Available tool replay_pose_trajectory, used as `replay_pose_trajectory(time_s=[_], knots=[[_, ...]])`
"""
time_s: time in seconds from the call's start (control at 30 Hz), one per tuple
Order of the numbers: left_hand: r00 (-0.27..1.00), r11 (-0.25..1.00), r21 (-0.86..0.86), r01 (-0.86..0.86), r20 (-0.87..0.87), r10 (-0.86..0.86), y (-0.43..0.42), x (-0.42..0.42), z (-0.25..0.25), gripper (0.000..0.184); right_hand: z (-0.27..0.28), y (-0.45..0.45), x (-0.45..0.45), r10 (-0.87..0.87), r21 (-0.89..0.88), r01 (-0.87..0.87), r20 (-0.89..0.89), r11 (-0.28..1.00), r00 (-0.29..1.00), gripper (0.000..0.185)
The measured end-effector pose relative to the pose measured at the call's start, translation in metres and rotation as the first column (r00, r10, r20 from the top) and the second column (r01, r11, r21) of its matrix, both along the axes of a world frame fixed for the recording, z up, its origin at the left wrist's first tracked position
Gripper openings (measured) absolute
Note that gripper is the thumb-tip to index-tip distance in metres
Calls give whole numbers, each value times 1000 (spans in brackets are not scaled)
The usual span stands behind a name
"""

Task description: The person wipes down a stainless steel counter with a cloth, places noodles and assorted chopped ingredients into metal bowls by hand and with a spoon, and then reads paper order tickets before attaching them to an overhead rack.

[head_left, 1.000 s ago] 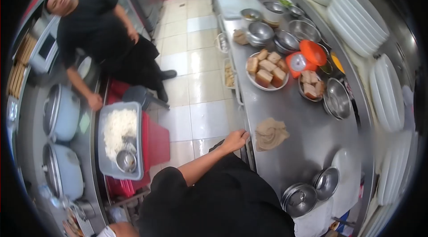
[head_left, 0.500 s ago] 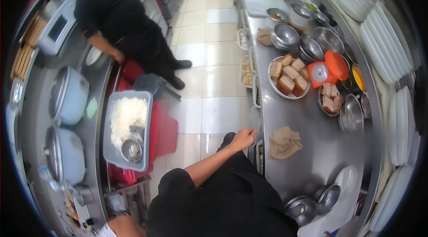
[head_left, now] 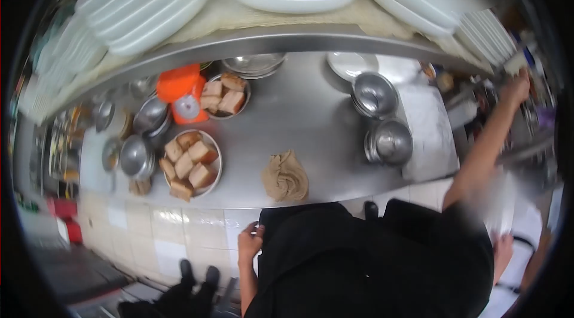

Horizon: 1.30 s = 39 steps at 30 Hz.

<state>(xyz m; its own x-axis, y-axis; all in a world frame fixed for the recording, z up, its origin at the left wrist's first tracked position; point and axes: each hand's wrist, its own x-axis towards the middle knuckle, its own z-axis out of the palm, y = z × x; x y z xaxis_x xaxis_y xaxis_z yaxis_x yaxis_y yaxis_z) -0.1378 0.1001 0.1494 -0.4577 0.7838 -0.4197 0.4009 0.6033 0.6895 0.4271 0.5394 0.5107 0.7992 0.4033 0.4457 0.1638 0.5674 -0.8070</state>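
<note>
My left hand (head_left: 250,241) hangs low in front of the table's edge, left of my black clothing. Its fingers are loosely bent and a little apart, with nothing visible in them. A crumpled beige cloth (head_left: 286,177) lies on the steel table just above it. My right arm reaches far out to the right. My right hand (head_left: 519,87) is closed there beside the end of the shelf, among small blurred items. Whatever it grips is too small and blurred to name.
A bowl of meat blocks (head_left: 219,165), an orange scale (head_left: 189,108) and a smaller meat bowl (head_left: 247,92) stand left. Stacked metal bowls (head_left: 391,141) sit right, beside a white board (head_left: 427,132). Stacked white plates (head_left: 293,2) line the shelf. A person's hand (head_left: 503,252) shows at right.
My view has swung to the right, from the aisle to face the steel table. My right arm has come into view, stretched out. The co-worker in black now shows only as legs at lower left.
</note>
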Motion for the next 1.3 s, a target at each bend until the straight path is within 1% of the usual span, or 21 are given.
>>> replay_pose_trajectory(time_s=[0.03,0.07,0.13,0.2,0.27,0.33,0.4,0.43,0.47,0.5,0.57,0.6,0.63,0.73,0.8,0.97,1.1,1.17,1.23,1.27,1.3], knots=[[997,997,-40,72,-4,-73,-4,-7,-2,39,-15,-21,-25,-36,216,4,147,976,989,34],[992,991,-53,122,-9,-122,-5,-14,4,39,-21,-42,-71,-249,320,180,190,930,950,22],[978,967,-154,203,-12,-207,-8,-30,7,39,-43,-100,-170,-422,389,284,335,877,843,20],[957,947,-170,272,-51,-284,-15,-50,0,38,-83,-140,-234,-333,369,156,484,916,809,29],[938,930,-162,330,-53,-342,-21,-64,-3,39,-134,-179,-280,-302,131,312,742,941,599,36],[912,901,-189,391,-49,-407,-25,-72,0,39,-185,-211,-326,43,-149,121,785,981,618,31],[878,829,-291,478,165,-449,-28,-72,8,45,-237,-251,-370,432,-491,-126,581,862,689,30],[839,785,-305,539,277,-468,-32,-70,7,46,-239,-278,-387,734,-794,-453,-13,405,679,32],[792,746,-294,598,360,-493,-40,-66,3,48,-294,-298,-390,871,-677,-612,90,409,483,33],[748,714,-271,645,413,-519,-47,-62,-2,49,-299,-319,-400,942,-842,-500,31,204,333,35],[663,634,-251,731,484,-572,-52,-56,-15,52,-317,-362,-396,986,-919,-377,-152,-116,66,41],[630,595,-254,763,497,-596,-53,-53,-20,53,-327,-373,-393,981,-959,-252,-87,-130,-174,46],[605,557,-264,787,505,-616,-55,-51,-22,54,-302,-383,-384,962,-970,-176,-122,-167,-243,48],[543,453,-299,840,493,-680,-53,-49,-26,59,-309,-403,-368,966,-957,-158,-223,-242,-130,46],[508,396,-320,861,487,-710,-58,-46,-29,62,-311,-417,-356,997,-995,-68,-75,-77,-24,39],[399,242,-358,902,475,-784,-75,-28,-41,69,-328,-489,-305,980,-981,-190,-16,22,197,40],[321,145,-376,915,462,-827,-96,-12,-62,75,-353,-575,-270,910,-982,-146,-168,-121,379,51],[312,129,-388,913,458,-832,-108,-3,-80,78,-384,-615,-251,905,-973,-126,-227,-194,359,53],[388,207,-405,890,438,-811,-124,5,-100,79,-399,-652,-235,850,-933,-169,-359,-317,385,55],[362,199,-422,884,352,-863,-130,10,-104,78,-413,-670,-232,860,-953,-124,-303,-277,410,58],[333,193,-447,874,260,-907,-134,15,-104,78,-415,-678,-226,813,-911,-177,-411,-371,412,61]])
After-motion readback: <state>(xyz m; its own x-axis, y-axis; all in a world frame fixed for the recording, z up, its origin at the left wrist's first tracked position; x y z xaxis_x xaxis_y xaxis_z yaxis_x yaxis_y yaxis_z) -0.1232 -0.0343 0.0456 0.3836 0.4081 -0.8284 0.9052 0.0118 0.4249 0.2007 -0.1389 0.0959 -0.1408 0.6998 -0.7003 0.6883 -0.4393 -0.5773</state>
